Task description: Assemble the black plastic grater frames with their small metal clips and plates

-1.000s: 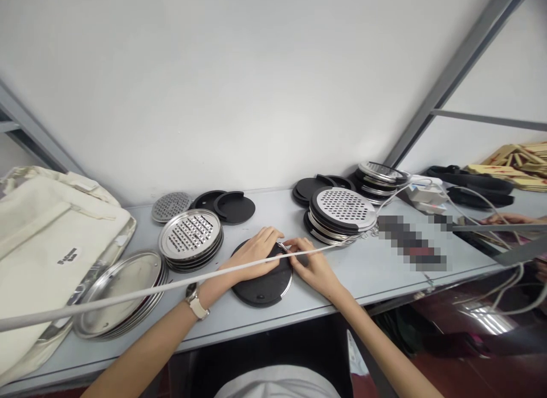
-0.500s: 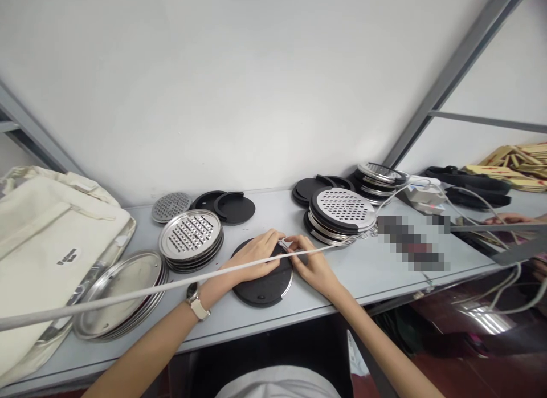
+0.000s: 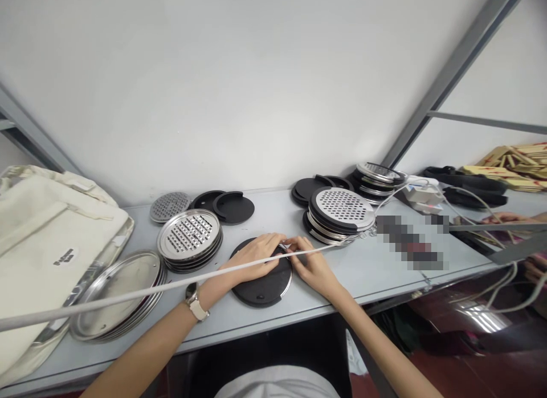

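A round black disc [image 3: 262, 284] with a silvery metal rim along its right side lies on the table in front of me. My left hand [image 3: 258, 255] rests across its top, fingers bent towards the far right edge. At that edge my right hand [image 3: 310, 264] meets it, thumb and fingertips pinched together. Between the two hands' fingertips is a small silvery metal piece [image 3: 285, 248], mostly hidden, its exact kind too small to make out. A pale cord crosses the view in front of both hands.
Left of my hands stand a stack of metal grater discs [image 3: 188, 235] and a stack of plain metal lids [image 3: 122, 295]. Black covers [image 3: 233, 207] lie behind. To the right is a stack of black-rimmed graters [image 3: 342, 208]. A cloth bag [image 3: 51, 244] lies far left; another person's hands [image 3: 508, 218] show far right.
Both hands stay at the disc's far right edge, with small finger shifts. The metal piece shows less between the fingertips than before. The view has shifted slightly.
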Demonstrator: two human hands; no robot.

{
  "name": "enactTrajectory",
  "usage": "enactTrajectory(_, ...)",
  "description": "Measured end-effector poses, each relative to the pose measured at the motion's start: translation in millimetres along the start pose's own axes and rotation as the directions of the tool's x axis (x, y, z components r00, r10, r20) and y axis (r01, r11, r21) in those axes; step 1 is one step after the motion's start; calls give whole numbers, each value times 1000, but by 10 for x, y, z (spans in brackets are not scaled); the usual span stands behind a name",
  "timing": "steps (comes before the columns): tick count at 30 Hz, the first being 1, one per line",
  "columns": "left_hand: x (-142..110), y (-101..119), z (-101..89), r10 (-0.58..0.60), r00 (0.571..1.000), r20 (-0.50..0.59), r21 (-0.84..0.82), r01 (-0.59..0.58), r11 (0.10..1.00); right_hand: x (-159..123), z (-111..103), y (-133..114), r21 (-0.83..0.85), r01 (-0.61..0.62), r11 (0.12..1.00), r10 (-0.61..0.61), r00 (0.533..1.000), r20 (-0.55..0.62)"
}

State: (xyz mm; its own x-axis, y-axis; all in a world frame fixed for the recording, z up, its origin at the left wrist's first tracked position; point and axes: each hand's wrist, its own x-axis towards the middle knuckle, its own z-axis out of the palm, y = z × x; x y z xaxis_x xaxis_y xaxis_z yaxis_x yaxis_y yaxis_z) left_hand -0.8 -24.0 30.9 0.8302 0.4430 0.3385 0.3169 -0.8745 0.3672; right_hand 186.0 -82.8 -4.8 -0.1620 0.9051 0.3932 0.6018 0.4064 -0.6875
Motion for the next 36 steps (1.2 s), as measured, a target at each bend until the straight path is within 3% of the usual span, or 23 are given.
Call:
enactTrajectory(21,-34,-46,69,13,999,-30,41,-11,999,10,26,-6,-162,15,987,-19,1000,-22)
enactTrajectory(36,-9,-29,45,-13,1000,-5,50,14,999,38,26,-22,-178,48,983,-49,999,0)
